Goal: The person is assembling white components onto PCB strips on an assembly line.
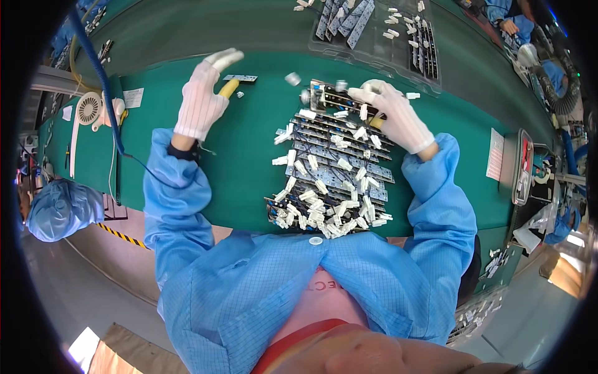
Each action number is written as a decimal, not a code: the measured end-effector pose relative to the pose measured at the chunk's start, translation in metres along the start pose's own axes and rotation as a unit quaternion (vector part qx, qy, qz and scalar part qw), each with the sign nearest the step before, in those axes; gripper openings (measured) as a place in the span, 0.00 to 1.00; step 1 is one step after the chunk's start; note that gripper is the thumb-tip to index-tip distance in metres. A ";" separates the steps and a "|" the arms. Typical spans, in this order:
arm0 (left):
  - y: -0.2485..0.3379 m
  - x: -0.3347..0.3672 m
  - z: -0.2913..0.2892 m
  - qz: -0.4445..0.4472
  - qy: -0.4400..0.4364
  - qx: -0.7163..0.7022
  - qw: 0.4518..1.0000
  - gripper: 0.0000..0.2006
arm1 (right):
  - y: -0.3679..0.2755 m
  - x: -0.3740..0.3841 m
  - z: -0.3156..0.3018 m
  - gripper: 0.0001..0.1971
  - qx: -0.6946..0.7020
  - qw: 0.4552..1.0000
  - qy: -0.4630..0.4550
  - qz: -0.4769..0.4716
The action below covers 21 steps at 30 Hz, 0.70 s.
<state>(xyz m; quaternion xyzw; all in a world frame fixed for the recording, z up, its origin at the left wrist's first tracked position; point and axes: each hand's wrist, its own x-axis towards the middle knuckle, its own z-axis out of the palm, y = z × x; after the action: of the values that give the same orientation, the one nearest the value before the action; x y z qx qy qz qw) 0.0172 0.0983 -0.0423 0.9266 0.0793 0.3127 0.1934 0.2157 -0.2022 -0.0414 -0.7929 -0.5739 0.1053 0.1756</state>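
Observation:
My left hand point(202, 103), in a white knit glove with a yellow thumb cover, is at the left of the green mat. Its fingers are stretched out, and the thumb lies against one end of a small circuit board strip point(248, 78). My right hand point(398, 115), gloved the same way, has its fingers curled round the right end of a dark circuit board point(333, 98) at the far end of a pile. That pile of circuit board strips point(349, 151) carries many white plug connectors point(324, 215) on short black wires. Some connectors near the held board are blurred.
A clear plastic tray point(374, 53) with more board strips stands beyond the pile. A blue coiled hose point(103, 75) hangs at the left, near a small white fan point(90, 109). A metal-rimmed box point(522, 165) and a paper sheet point(495, 154) are at the right.

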 end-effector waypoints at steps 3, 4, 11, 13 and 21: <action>-0.029 -0.017 0.013 -0.006 -0.058 0.033 0.998 0.18 | 0.009 -0.006 -0.013 0.32 0.148 0.986 -0.038 -0.074; -0.037 -0.018 0.020 -0.015 -0.081 0.024 0.996 0.17 | 0.002 -0.009 -0.023 0.30 0.151 0.985 -0.052 -0.063; -0.097 0.053 0.008 -0.206 -0.075 -0.111 0.969 0.11 | -0.012 -0.038 -0.060 0.20 0.296 0.947 0.096 0.081; -0.142 0.076 -0.034 -0.290 0.011 0.038 0.956 0.12 | -0.013 -0.040 -0.061 0.18 0.341 0.934 0.095 0.056; -0.287 0.080 -0.087 -0.352 -0.145 0.498 0.779 0.16 | 0.012 -0.056 -0.054 0.24 0.231 0.942 0.239 0.047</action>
<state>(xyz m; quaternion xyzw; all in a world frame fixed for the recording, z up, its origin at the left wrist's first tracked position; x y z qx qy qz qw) 0.0201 0.4087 -0.0517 0.8358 0.5154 0.0015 -0.1892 0.2281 -0.2676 0.0016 -0.7588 -0.4368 0.0507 0.4805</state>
